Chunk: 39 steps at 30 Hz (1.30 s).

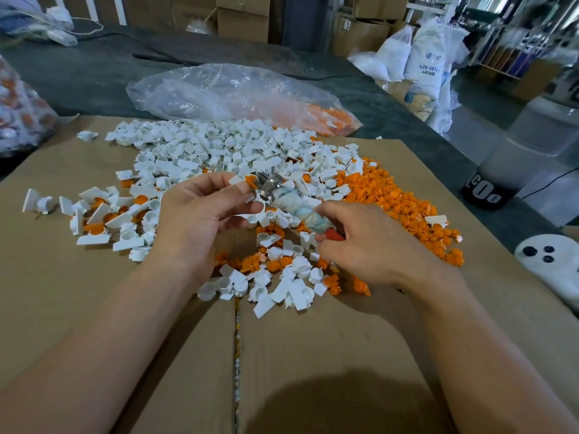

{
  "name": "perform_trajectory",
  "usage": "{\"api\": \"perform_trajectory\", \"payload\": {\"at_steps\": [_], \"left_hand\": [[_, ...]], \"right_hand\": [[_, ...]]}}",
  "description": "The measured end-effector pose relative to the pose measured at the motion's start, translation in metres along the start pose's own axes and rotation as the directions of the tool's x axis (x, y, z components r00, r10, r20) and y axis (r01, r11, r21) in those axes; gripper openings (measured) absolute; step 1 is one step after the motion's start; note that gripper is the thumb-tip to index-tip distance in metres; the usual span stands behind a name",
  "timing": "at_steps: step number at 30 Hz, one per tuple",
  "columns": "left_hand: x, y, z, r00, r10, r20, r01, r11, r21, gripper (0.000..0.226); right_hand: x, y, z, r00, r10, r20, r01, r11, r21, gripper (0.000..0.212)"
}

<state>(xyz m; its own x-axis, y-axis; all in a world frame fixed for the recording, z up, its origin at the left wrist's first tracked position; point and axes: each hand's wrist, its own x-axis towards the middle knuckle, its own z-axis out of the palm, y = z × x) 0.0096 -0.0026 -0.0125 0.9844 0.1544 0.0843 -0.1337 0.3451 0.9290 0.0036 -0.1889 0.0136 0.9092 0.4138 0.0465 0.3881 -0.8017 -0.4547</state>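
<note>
At the centre of the frame, above the heap, both hands meet over a hand tool [291,203]. Its handle is wrapped in pale, stained tape and its metal head points up and left. The right hand [360,242] is closed round the red lower end of the handle, probably so it can lever or squeeze from the far end while the head stays steady. The left hand [200,211] pinches a small part [250,180] between thumb and fingertips and holds it against the metal head. The part looks orange with some white on it, and the hold seems meant to present it to the tool for trimming or pressing; the exact contact is too small to tell. Just below and behind the hands, white parts [219,145] spread across the upper middle. Orange parts [391,195] bank up to the right, and the two kinds mix where they meet under the hands, which keeps both within easy reach. Everything lies on flattened cardboard [94,308], most likely put there as a work surface. A clear plastic bag [225,92] slumps open just beyond the heap at upper centre, with orange pieces showing in its right end. A white device [551,264] sits at the right edge, well apart from the work.
</note>
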Motion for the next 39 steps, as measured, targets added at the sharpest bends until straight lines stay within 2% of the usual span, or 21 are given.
{"api": "perform_trajectory", "payload": {"at_steps": [1, 6, 10, 17, 24, 27, 29, 39], "left_hand": [[0.000, 0.000, 0.000, 1.000, -0.003, -0.002, 0.003, 1.000, -0.003, 0.013], [-0.003, 0.001, 0.003, 0.999, -0.033, 0.005, 0.033, 0.999, -0.036, 0.013], [-0.005, 0.001, 0.005, 1.000, -0.028, 0.010, 0.028, 0.999, -0.045, 0.013], [-0.006, 0.002, 0.007, 0.999, -0.026, 0.025, 0.029, 0.993, -0.114, 0.017], [-0.005, 0.000, 0.006, 0.999, -0.034, 0.000, 0.033, 0.990, -0.139, 0.018], [-0.005, 0.000, 0.006, 0.999, -0.026, -0.035, 0.021, 0.989, -0.146, 0.018], [-0.006, -0.001, 0.006, 0.999, -0.017, -0.050, 0.009, 0.990, -0.139, 0.019], [-0.007, -0.003, 0.005, 0.997, -0.028, -0.068, 0.020, 0.993, -0.118, 0.019]], "right_hand": [[0.000, 0.000, 0.000, 1.000, -0.002, 0.001, 0.002, 1.000, 0.006, 0.008], [0.002, -0.001, 0.002, 1.000, 0.006, 0.001, -0.006, 1.000, 0.018, 0.012], [0.001, -0.002, 0.001, 1.000, 0.002, 0.013, -0.002, 1.000, 0.020, 0.027], [-0.002, -0.010, 0.001, 1.000, 0.005, 0.024, -0.006, 1.000, 0.019, 0.033], [-0.003, -0.012, 0.005, 0.999, 0.018, 0.040, -0.020, 0.999, 0.046, 0.008], [-0.001, -0.015, 0.009, 1.000, 0.016, 0.015, -0.017, 0.997, 0.072, 0.029], [0.000, -0.016, 0.011, 1.000, 0.022, 0.006, -0.023, 0.997, 0.077, 0.035], [0.000, -0.019, 0.014, 0.999, 0.040, 0.006, -0.040, 0.999, 0.012, 0.033]]}}
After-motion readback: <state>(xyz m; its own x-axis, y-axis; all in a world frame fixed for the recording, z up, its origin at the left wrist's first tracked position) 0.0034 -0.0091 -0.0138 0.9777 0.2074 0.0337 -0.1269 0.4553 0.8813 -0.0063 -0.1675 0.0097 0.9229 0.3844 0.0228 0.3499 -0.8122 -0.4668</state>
